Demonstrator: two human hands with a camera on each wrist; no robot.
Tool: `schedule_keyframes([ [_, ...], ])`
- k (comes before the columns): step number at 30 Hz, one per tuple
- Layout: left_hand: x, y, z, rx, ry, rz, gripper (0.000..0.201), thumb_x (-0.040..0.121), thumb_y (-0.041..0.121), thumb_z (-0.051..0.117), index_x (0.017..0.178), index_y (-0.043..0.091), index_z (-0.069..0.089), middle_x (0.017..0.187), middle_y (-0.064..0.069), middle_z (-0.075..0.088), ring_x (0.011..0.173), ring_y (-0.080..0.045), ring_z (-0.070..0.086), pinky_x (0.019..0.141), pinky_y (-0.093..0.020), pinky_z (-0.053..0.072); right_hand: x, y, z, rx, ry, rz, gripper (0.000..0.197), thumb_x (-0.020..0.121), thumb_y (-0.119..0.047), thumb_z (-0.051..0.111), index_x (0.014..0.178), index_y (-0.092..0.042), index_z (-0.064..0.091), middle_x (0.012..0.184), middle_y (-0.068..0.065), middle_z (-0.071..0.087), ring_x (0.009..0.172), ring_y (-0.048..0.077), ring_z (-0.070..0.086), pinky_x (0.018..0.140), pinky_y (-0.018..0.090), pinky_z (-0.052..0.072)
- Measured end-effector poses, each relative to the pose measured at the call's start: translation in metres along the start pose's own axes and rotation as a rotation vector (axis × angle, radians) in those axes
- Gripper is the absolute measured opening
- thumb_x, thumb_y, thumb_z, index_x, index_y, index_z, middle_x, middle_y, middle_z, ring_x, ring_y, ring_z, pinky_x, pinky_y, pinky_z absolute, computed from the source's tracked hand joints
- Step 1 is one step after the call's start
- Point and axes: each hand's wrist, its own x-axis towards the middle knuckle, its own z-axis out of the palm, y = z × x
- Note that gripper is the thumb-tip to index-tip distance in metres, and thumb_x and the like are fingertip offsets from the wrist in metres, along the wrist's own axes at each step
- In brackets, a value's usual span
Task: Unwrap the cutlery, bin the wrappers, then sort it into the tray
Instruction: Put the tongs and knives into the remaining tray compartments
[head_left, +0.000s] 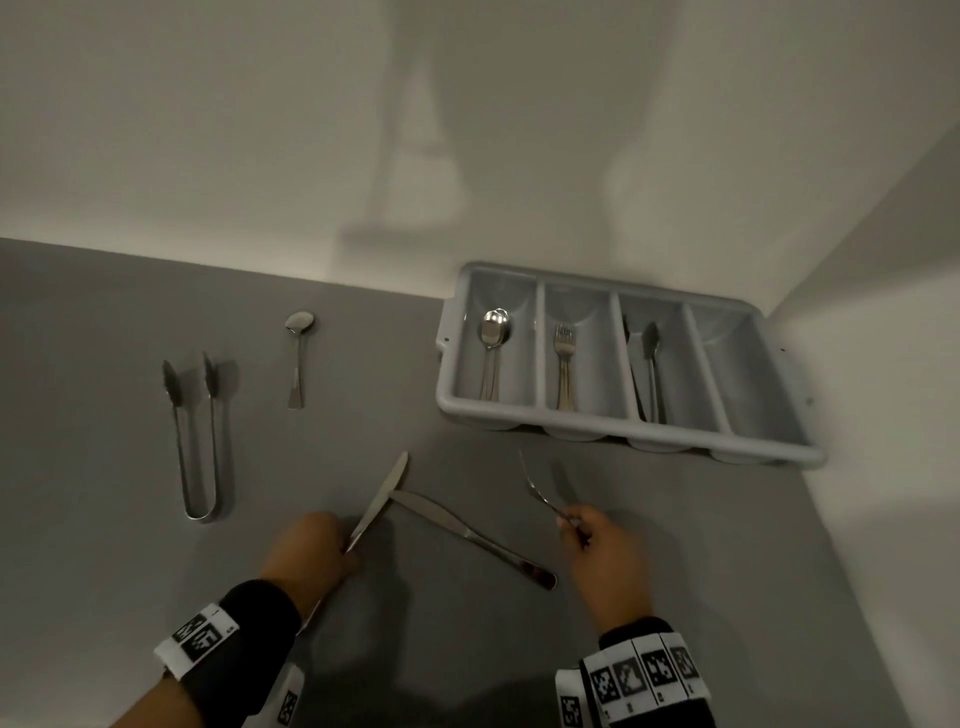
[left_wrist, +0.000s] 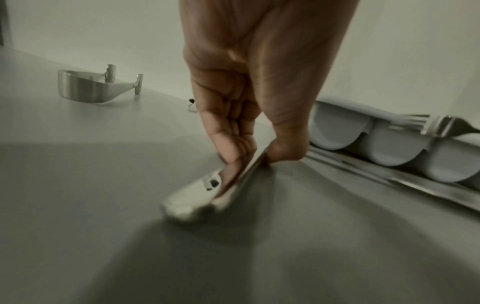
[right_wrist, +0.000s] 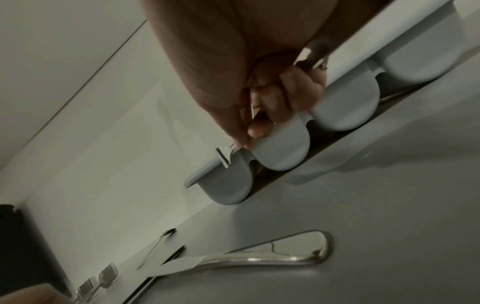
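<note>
My left hand (head_left: 345, 551) pinches the handle of a steel knife (head_left: 379, 499), its blade pointing away and its tip over a second knife (head_left: 467, 535) that lies flat on the grey table. In the left wrist view my thumb and fingers (left_wrist: 233, 148) clamp that handle (left_wrist: 207, 195) just above the table. My right hand (head_left: 569, 525) grips a fork (head_left: 537, 493) by the handle, tines up, in front of the grey four-compartment tray (head_left: 519, 420). The tray holds spoons (head_left: 493, 338), forks (head_left: 565, 358) and tongs (head_left: 649, 364). Its rightmost compartment is empty.
Loose tongs (head_left: 197, 441) and a spoon (head_left: 298, 358) lie on the table at the left. A white wall runs along the table's back, and the tray sits against it in the right corner. No wrappers or bin show.
</note>
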Motion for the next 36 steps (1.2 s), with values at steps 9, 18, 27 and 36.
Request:
schedule_keyframes([
  [9, -0.004, -0.011, -0.005, -0.114, 0.053, -0.035, 0.036, 0.071, 0.023, 0.071, 0.047, 0.019, 0.044, 0.056, -0.003, 0.052, 0.065, -0.026, 0.057, 0.054, -0.027, 0.032, 0.008, 0.006, -0.022, 0.06, 0.12, -0.028, 0.018, 0.087, -0.012, 0.055, 0.101, -0.017, 0.065, 0.087, -0.001, 0.064, 0.08, 0.015, 0.06, 0.074, 0.027, 0.048],
  [18, -0.01, -0.013, -0.02, -0.391, 0.241, -0.026, 0.011, 0.086, 0.02, 0.06, 0.08, 0.011, 0.057, 0.068, -0.012, 0.062, 0.06, -0.027, 0.057, 0.053, -0.026, 0.039, 0.037, 0.001, -0.04, 0.165, 0.143, -0.111, 0.024, 0.086, -0.003, 0.054, 0.106, -0.013, 0.063, 0.095, 0.007, 0.066, 0.084, 0.016, 0.059, 0.078, 0.024, 0.044],
  [27, -0.01, 0.04, -0.069, -0.587, 0.474, 0.175, 0.009, 0.092, 0.017, 0.048, 0.093, 0.016, 0.058, 0.069, -0.007, 0.057, 0.054, -0.013, 0.05, 0.058, -0.031, 0.041, 0.152, -0.053, -0.059, 0.121, 0.077, -0.087, 0.034, 0.084, 0.012, 0.043, 0.113, 0.003, 0.059, 0.121, 0.023, 0.057, 0.11, 0.034, 0.055, 0.084, 0.029, 0.044],
  [36, -0.013, 0.089, -0.091, -0.602, 0.352, 0.365, 0.033, 0.086, 0.01, 0.056, 0.095, 0.042, 0.056, 0.094, 0.006, 0.06, 0.067, -0.03, 0.063, 0.063, -0.028, 0.051, 0.213, -0.046, -0.01, -0.263, -0.238, 0.154, 0.025, 0.09, -0.009, 0.05, 0.109, 0.002, 0.062, 0.118, 0.021, 0.062, 0.107, 0.034, 0.057, 0.093, 0.036, 0.046],
])
